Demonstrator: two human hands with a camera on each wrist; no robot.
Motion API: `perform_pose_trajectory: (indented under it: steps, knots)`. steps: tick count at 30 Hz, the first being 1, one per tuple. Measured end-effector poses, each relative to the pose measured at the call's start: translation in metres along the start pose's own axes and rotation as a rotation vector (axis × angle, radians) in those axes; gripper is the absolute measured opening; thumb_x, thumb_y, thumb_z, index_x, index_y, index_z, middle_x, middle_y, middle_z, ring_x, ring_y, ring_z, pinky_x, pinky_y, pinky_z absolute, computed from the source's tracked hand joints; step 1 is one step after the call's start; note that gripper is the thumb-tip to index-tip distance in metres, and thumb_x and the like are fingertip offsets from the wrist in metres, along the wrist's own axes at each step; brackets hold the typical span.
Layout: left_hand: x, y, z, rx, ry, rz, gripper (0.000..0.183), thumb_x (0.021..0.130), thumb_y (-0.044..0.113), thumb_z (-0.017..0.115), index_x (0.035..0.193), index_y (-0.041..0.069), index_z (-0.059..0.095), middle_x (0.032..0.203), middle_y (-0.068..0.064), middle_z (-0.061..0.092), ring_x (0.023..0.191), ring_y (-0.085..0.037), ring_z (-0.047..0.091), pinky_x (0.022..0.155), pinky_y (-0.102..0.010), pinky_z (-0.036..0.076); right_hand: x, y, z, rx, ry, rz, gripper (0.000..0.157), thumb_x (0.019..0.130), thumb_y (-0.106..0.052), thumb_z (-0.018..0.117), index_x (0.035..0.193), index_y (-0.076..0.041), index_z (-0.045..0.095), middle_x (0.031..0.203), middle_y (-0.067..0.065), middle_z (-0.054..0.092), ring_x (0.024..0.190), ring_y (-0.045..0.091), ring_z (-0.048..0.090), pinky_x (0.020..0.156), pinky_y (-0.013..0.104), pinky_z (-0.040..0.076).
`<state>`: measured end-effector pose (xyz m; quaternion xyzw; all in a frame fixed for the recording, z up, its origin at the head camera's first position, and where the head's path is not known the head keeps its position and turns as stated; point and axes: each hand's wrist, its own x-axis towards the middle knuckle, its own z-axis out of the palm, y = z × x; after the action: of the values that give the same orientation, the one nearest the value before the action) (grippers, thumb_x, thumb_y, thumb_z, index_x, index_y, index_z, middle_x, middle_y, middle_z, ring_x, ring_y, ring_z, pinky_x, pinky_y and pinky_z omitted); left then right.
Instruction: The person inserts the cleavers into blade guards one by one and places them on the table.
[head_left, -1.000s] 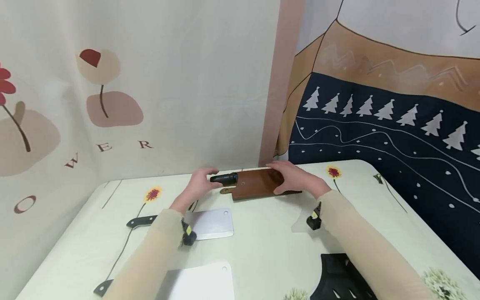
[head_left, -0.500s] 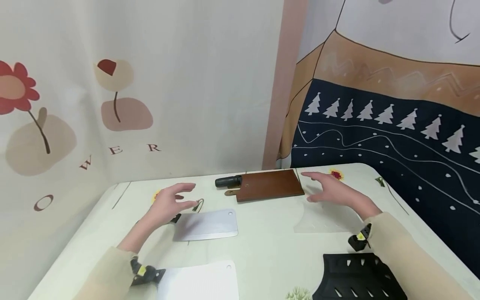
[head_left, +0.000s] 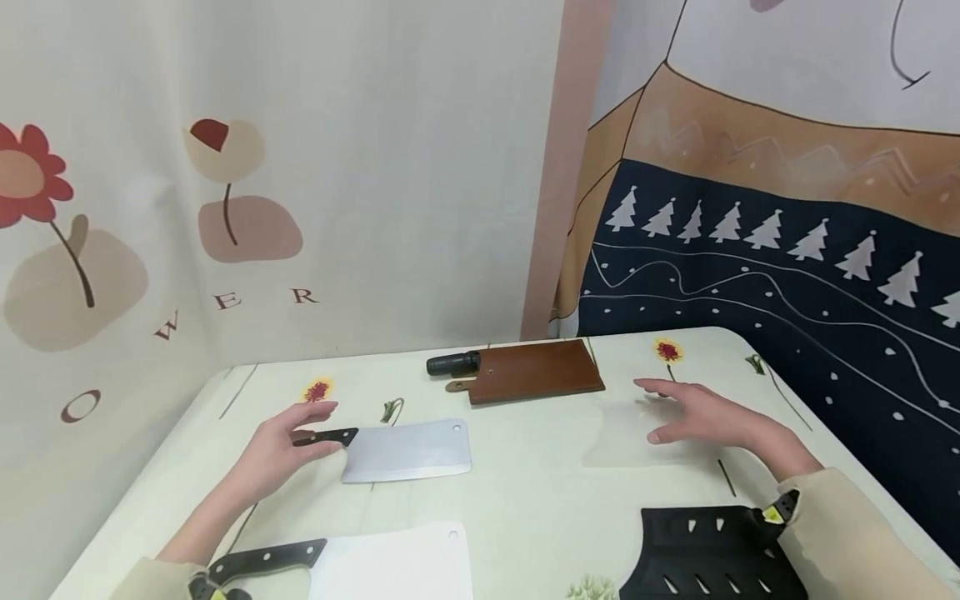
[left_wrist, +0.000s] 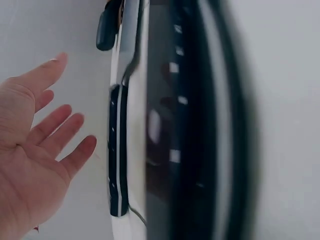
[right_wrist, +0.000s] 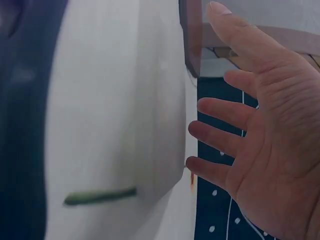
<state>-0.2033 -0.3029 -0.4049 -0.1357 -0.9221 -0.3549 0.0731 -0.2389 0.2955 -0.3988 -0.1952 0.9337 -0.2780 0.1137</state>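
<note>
My left hand [head_left: 277, 446] is open over the table's left side, its fingers around the level of a cleaver's black handle [head_left: 330, 437]. That cleaver's blade [head_left: 408, 451] lies flat, pointing right. In the left wrist view the left hand [left_wrist: 42, 145] has spread fingers, apart from the handle [left_wrist: 118, 150]. My right hand [head_left: 701, 414] hovers open above a translucent flat sheet [head_left: 618, 442]; in the right wrist view the hand [right_wrist: 270, 130] holds nothing. At the back lies a brown leather sheath [head_left: 536, 372] with a black handle [head_left: 452, 364] sticking out of its left end.
A second, larger-looking cleaver [head_left: 390, 567] lies at the front, its black riveted handle [head_left: 266, 559] beside my left sleeve [head_left: 153, 581]. A black slotted piece [head_left: 708, 554] sits front right, partly under my right sleeve [head_left: 847, 533]. Printed curtains [head_left: 405, 183] stand behind the table.
Both hands have let go of the sheathed knife at the back. They have drawn apart and toward me, the left to the cleaver handle, the right over the translucent sheet.
</note>
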Motion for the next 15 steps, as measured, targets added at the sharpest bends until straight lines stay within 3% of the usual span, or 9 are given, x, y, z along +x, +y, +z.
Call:
perform_pose_trajectory:
  steps: [6,15]
  knots:
    - [-0.004,-0.015,-0.001,0.064,0.043,0.009,0.064,0.083,0.015,0.086,0.138,-0.001,0.059,0.139,-0.023,0.057,0.133,-0.046,0.047,0.104,-0.061,0.039,-0.006,0.01,0.002,-0.024,0.006,-0.01,0.091,0.083,-0.041,0.085,0.154,-0.002,0.043,0.149,0.027,0.049,0.137,0.048,0.043,0.106,0.064,0.037]
    - [-0.003,-0.018,0.001,0.049,0.01,-0.027,0.063,0.084,0.021,0.087,0.137,0.001,0.061,0.139,-0.023,0.058,0.135,-0.05,0.043,0.106,-0.066,0.035,-0.012,0.016,0.007,-0.022,0.019,-0.014,0.095,0.079,-0.043,0.088,0.152,-0.001,0.045,0.149,0.027,0.048,0.138,0.05,0.039,0.107,0.067,0.034]
